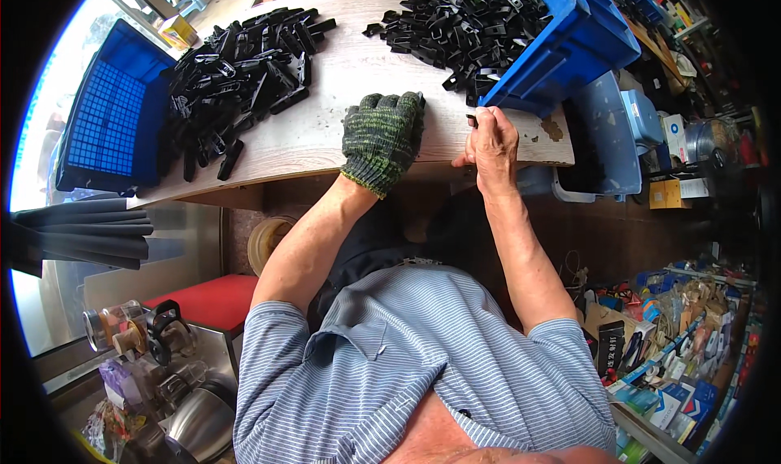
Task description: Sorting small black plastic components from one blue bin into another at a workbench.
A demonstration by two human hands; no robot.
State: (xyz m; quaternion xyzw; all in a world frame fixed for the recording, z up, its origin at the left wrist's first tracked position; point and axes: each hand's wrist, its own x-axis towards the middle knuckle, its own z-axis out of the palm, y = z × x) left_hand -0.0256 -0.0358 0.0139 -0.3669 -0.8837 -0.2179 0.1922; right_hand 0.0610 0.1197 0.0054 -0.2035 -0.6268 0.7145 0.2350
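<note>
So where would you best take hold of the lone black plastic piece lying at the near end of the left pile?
Grip the black plastic piece across its narrow middle, coming from above: it lies flat on the wooden tabletop, a slim bar clear of the pile, both long sides exposed.

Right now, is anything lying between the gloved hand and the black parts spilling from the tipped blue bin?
Nothing visible. Bare tabletop separates the gloved left hand from the black parts by the blue bin.
</note>
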